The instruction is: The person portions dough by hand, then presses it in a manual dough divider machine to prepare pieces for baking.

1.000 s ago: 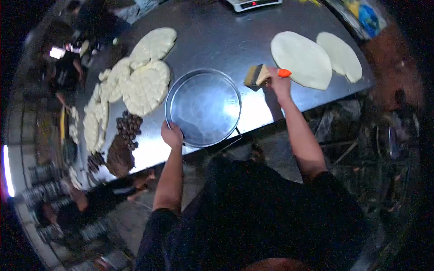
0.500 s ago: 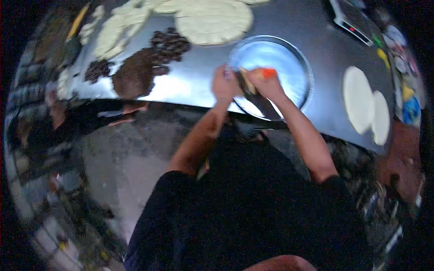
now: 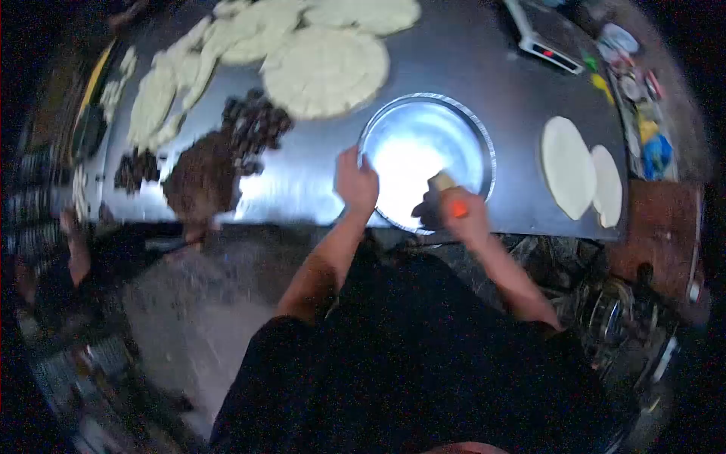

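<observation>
In the head view, a round, shallow metal pan (image 3: pixel 488 151) lies on the steel table. My left hand (image 3: pixel 355 181) is closed on the pan's left rim. Over the near right part of the pan, my right hand (image 3: pixel 465 216) grips what looks like a brush (image 3: pixel 441 181), with a pale tan end and an orange part. Blur hides its exact shape. A dark shadow falls on the pan's bright bottom beside it. Beyond the pan lies a large flat round of pale dough (image 3: pixel 329 73).
Pale dough pieces (image 3: pixel 155 106) lie at the far left, near a brown mass (image 3: pixel 200 178) and dark brown lumps (image 3: pixel 253 132). Two pale ovals of dough (image 3: pixel 567 166) lie right. A scale (image 3: pixel 556 57) stands at the back right. Another person's arm (image 3: pixel 78 253) shows at left.
My left hand has gone from beside the brush to the pan's left rim. My right hand has moved the brush toward the pan's near right side. The view has shifted.
</observation>
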Demonstrator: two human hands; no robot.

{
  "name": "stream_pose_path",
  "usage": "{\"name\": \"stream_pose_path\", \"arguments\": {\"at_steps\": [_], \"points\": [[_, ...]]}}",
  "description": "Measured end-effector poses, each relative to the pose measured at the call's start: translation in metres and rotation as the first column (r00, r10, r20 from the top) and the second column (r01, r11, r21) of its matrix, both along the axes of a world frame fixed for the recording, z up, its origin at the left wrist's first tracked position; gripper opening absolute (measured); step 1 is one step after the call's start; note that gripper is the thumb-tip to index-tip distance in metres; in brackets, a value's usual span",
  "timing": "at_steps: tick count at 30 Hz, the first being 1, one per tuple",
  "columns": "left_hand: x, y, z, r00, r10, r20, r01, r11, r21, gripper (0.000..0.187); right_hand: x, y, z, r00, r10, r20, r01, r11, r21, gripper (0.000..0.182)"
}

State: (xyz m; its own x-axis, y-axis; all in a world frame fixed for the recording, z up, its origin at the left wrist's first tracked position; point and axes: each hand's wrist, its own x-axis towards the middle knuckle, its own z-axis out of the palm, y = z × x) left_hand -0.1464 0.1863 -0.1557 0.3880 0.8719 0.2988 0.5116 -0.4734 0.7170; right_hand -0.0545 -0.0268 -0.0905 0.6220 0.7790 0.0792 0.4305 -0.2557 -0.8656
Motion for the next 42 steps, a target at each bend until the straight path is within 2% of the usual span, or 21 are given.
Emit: {"name": "stream_pose_path", "arguments": {"at_steps": [1, 2, 3, 4, 5, 6, 7, 8, 10, 11, 15, 17, 20, 25, 27, 30, 32, 33, 35, 39, 42], "points": [[-0.004, 0.005, -0.029, 0.983, -0.028, 0.181, 0.029, 1.000, -0.007, 0.029, -0.022, 0.015, 0.000, 0.947, 0.003, -0.320, 0.019, 0.998, 0.066, 0.008], [-0.003, 0.012, -0.063, 0.987, 0.025, 0.160, -0.018, 0.999, -0.045, 0.035, -0.027, 0.030, -0.009, 0.977, 0.071, -0.203, -0.085, 0.994, -0.066, 0.012], [0.000, 0.018, -0.060, 0.986, -0.008, 0.164, 0.025, 0.994, -0.103, 0.034, -0.028, 0.047, -0.047, 0.982, 0.145, -0.119, -0.119, 0.972, 0.204, 0.014], [0.001, 0.021, -0.032, 0.993, -0.046, 0.108, 0.057, 0.993, -0.103, 0.035, -0.019, 0.060, -0.029, 0.984, 0.153, -0.096, -0.120, 0.951, 0.284, 0.011], [0.007, 0.020, -0.014, 0.997, -0.064, 0.040, 0.068, 0.993, -0.099, 0.036, -0.010, 0.068, 0.019, 0.997, 0.080, 0.010, -0.080, 0.997, -0.022, 0.015], [0.008, 0.019, -0.003, 0.997, -0.074, -0.010, 0.072, 0.992, -0.104, 0.038, 0.005, 0.066, 0.026, 0.999, 0.022, -0.024, -0.024, 0.997, -0.080, 0.022], [0.009, 0.023, 0.008, 0.987, -0.143, -0.080, 0.140, 0.989, -0.040, 0.036, 0.016, 0.058, 0.039, 0.984, -0.024, -0.176, 0.033, 0.998, 0.048, 0.021], [0.011, 0.025, 0.005, 0.987, -0.159, -0.022, 0.158, 0.986, -0.055, 0.036, 0.027, 0.058, 0.038, 1.000, -0.018, -0.004, 0.018, 0.924, 0.383, 0.018], [0.003, 0.042, -0.016, 0.994, -0.112, -0.012, 0.112, 0.994, -0.012, 0.035, 0.054, 0.039, 0.035, 0.955, -0.138, 0.261, -0.004, 0.877, 0.480, 0.018], [0.003, 0.050, -0.019, 0.994, -0.097, -0.059, 0.098, 0.995, 0.022, 0.036, 0.063, 0.017, 0.059, 0.948, -0.182, 0.260, 0.095, 0.945, 0.314, 0.022], [0.014, 0.030, 0.016, 0.999, 0.032, -0.007, -0.033, 0.998, -0.049, 0.039, 0.127, -0.046, 0.057, 0.822, -0.319, 0.472, 0.203, 0.938, 0.281, 0.028], [0.030, 0.015, 0.030, 0.980, 0.085, 0.180, -0.114, 0.981, 0.154, 0.038, 0.164, -0.060, 0.022, 0.798, -0.279, 0.534, 0.144, 0.949, 0.280, 0.029], [0.090, -0.043, 0.103, 0.986, -0.031, 0.165, -0.003, 0.980, 0.201, 0.031, 0.194, -0.088, -0.039, 0.724, 0.007, 0.690, 0.016, 0.999, -0.027, 0.039], [0.250, -0.100, 0.145, 0.830, -0.534, 0.162, 0.543, 0.840, -0.014, 0.022, 0.187, -0.219, -0.013, 0.884, -0.089, 0.459, 0.044, 0.993, 0.106, 0.037], [0.334, -0.128, 0.137, 0.676, -0.735, 0.054, 0.737, 0.673, -0.063, 0.023, 0.180, -0.294, 0.012, 0.910, -0.141, 0.390, 0.141, 0.990, 0.029, 0.038], [0.440, -0.194, 0.122, 0.354, -0.918, -0.177, 0.882, 0.391, -0.263, 0.039, 0.156, -0.370, -0.011, 0.941, -0.294, 0.170, 0.259, 0.945, 0.199, 0.036], [0.531, -0.190, 0.013, 0.374, -0.861, -0.346, 0.908, 0.415, -0.053, 0.058, 0.131, -0.390, -0.022, 0.772, -0.633, -0.053, 0.633, 0.759, 0.153, 0.025], [0.535, -0.215, 0.006, 0.369, -0.862, -0.346, 0.909, 0.412, -0.057, 0.058, 0.127, -0.390, -0.025, 0.770, -0.636, -0.055, 0.636, 0.757, 0.149, 0.025], [0.523, -0.279, -0.002, 0.673, -0.430, -0.602, 0.732, 0.500, 0.462, 0.068, 0.124, -0.388, -0.027, 0.564, -0.804, -0.187, 0.816, 0.578, -0.024, 0.019], [0.517, -0.294, 0.009, 0.669, -0.632, -0.392, 0.721, 0.681, 0.131, 0.065, 0.139, -0.375, -0.042, 0.543, -0.771, -0.334, 0.836, 0.536, 0.120, 0.016], [0.491, -0.298, 0.053, 0.418, -0.849, -0.323, 0.857, 0.486, -0.170, 0.055, 0.180, -0.364, -0.041, 0.483, -0.500, -0.718, 0.836, 0.506, 0.211, 0.026]]}}
